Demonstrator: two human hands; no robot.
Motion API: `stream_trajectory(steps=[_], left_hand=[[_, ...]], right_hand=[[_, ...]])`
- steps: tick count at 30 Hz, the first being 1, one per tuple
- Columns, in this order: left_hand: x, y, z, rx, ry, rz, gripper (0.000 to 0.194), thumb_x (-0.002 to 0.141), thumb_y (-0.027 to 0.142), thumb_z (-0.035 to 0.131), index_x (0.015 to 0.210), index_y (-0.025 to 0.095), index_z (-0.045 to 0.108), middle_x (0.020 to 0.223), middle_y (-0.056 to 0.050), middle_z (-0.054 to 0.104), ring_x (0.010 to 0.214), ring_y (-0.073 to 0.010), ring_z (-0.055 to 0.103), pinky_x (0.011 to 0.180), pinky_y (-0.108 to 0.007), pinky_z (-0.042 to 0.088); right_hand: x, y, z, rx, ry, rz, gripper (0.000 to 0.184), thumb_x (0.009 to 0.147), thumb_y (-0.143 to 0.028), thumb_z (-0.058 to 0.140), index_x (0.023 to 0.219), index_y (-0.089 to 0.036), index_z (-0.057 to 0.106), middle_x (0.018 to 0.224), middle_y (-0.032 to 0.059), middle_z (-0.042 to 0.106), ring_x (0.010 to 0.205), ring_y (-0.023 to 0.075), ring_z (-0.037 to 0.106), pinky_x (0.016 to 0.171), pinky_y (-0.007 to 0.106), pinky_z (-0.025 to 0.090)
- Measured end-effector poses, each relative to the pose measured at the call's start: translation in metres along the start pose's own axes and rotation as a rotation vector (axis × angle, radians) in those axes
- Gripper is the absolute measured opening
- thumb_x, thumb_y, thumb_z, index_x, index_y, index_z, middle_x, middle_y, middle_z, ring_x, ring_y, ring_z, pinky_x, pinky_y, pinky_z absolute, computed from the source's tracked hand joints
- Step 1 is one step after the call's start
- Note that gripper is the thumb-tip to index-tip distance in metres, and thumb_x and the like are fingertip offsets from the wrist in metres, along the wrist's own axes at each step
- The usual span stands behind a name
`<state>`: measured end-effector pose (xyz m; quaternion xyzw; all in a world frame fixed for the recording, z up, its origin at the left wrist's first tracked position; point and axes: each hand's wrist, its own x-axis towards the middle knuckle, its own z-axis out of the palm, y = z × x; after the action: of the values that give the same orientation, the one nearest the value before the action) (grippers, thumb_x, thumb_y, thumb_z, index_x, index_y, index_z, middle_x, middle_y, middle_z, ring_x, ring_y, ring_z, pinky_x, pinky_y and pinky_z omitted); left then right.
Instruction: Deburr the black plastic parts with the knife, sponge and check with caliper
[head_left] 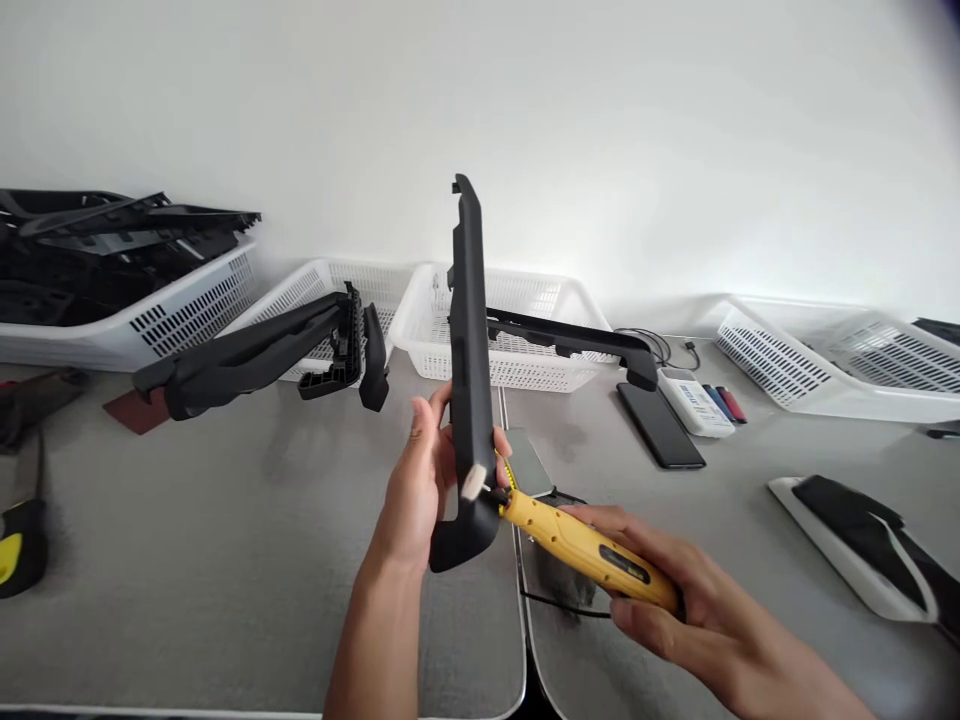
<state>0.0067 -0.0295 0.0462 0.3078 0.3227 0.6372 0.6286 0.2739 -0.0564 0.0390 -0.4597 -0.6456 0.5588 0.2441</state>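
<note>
My left hand grips a long black plastic part and holds it upright above the grey table, fingers wrapped round its lower end. My right hand is closed on a yellow electric screwdriver. The tool's tip touches the lower end of the black part, beside a small white piece on it. A thin black cord trails under the tool.
White baskets line the back wall: one at far left heaped with black parts, two in the middle, one at right. Loose black parts lie left of centre. A phone, a white box and a white tray sit to the right.
</note>
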Motion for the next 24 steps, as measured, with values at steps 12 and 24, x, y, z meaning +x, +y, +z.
stream_trajectory(steps=[12, 24], left_hand=[[-0.009, 0.012, -0.001, 0.228, -0.063, -0.043, 0.051, 0.107, 0.054, 0.059, 0.149, 0.025, 0.066, 0.090, -0.009, 0.075, 0.069, -0.0209, 0.068, 0.063, -0.033, 0.057], [-0.022, 0.020, -0.019, 0.809, -0.066, -0.020, 0.055, 0.110, 0.060, 0.046, 0.158, 0.036, 0.061, 0.090, -0.006, 0.076, 0.084, -0.0252, 0.068, 0.079, -0.034, 0.051]], right_hand=[[0.023, -0.007, -0.001, -0.059, 0.241, -0.091, 0.057, 0.089, -0.058, 0.076, 0.140, -0.031, 0.076, 0.090, 0.0064, 0.073, 0.077, 0.0234, 0.066, 0.060, 0.030, 0.056], [0.031, -0.013, -0.002, -0.323, 0.255, -0.170, 0.051, 0.094, -0.038, 0.068, 0.144, -0.032, 0.075, 0.097, 0.0042, 0.078, 0.081, 0.0256, 0.071, 0.069, 0.030, 0.059]])
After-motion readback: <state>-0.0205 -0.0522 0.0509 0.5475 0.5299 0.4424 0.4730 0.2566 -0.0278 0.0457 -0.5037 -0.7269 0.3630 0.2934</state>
